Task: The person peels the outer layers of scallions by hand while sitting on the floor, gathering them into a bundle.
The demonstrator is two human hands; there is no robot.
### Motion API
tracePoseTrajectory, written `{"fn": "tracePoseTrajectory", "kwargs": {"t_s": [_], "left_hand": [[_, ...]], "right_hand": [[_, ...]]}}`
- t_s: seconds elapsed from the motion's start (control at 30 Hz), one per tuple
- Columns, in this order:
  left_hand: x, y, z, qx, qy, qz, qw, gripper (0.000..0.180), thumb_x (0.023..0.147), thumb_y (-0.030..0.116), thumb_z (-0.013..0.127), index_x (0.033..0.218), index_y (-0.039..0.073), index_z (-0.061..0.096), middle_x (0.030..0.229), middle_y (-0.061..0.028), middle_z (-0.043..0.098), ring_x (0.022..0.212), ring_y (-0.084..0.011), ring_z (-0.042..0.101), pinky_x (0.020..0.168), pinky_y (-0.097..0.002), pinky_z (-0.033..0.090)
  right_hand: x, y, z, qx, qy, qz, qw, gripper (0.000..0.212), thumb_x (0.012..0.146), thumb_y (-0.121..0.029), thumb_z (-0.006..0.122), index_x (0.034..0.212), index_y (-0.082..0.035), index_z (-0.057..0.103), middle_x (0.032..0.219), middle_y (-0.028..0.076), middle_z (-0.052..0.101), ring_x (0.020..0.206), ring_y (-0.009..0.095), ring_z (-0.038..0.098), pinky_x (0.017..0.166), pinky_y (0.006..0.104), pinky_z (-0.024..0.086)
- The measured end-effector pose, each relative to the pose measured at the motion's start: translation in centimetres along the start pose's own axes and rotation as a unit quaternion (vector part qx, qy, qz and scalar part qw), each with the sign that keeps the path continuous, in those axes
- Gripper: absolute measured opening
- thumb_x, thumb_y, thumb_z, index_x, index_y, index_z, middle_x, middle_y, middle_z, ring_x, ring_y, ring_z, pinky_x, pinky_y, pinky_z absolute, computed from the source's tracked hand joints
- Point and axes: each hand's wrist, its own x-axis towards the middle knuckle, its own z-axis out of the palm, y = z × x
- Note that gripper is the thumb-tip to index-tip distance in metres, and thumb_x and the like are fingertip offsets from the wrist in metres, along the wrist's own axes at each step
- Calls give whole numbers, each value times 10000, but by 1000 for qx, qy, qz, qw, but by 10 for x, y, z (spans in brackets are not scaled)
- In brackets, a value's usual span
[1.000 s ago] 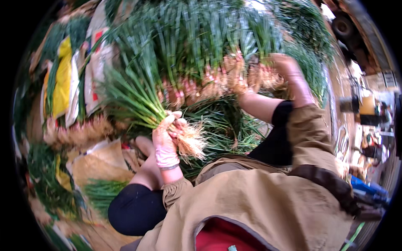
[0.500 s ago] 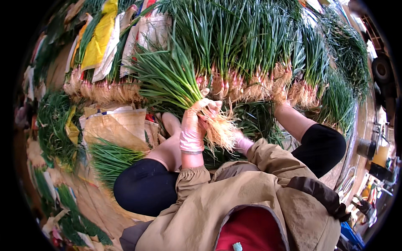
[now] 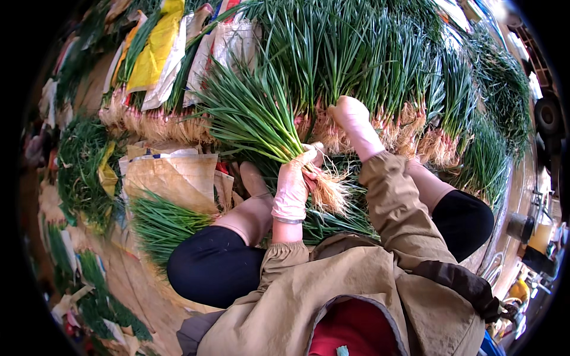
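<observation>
My left hand, in a thin pale glove, is closed round a bunch of green garlic, its long leaves fanning up and left. Stringy tan roots hang out on the right side of the fist. My right hand, also gloved, reaches forward to the long row of green garlic lying ahead. Its fingers are curled at the pinkish stem bases there. The fingertips and the stems between them are mostly hidden by the hand.
A tan woven sack piece lies at left, beside a smaller pile of green garlic. Yellow sheeting and white sheeting cover part of the row. Loose leaves lie between my legs. A wheel stands far right.
My right hand has moved from low beside the bunch's roots forward to the row, its fingers now curled at the stems. My left hand still holds its bunch. The view has shifted slightly.
</observation>
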Motion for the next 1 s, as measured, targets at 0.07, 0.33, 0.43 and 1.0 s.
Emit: {"fn": "tracePoseTrajectory", "kwargs": {"t_s": [0.07,0.33,0.43,1.0], "left_hand": [[-7,5,-12,49,32,33,998,100,779,23,617,869,26,575,628,-38,565,443,-107,524,438,-230,476],[-4,-15,-8,95,7,-43,995,100,785,66,619,854,2,583,642,-113,595,476,-147,548,441,-235,455],[-14,-10,6,-40,-65,-65,995,115,785,51,568,894,25,541,738,-99,598,571,-174,557,543,-275,484],[-23,-11,-5,8,-59,-71,996,126,835,116,552,880,-2,559,630,-38,543,508,-154,511,521,-269,465]], "right_hand": [[-49,-13,-11,159,-88,-18,983,253,864,-299,577,904,-52,616,724,70,597,642,156,552,633,342,474],[-88,28,41,505,-203,-150,825,275,913,-295,533,892,-24,576,725,70,619,660,141,589,577,296,473],[-93,13,48,696,-149,-139,688,212,933,-236,502,945,-30,549,667,35,577,482,97,514,419,204,418],[-78,6,62,548,0,-151,823,296,898,-282,544,876,13,569,680,72,569,557,226,524,554,312,451]]}}
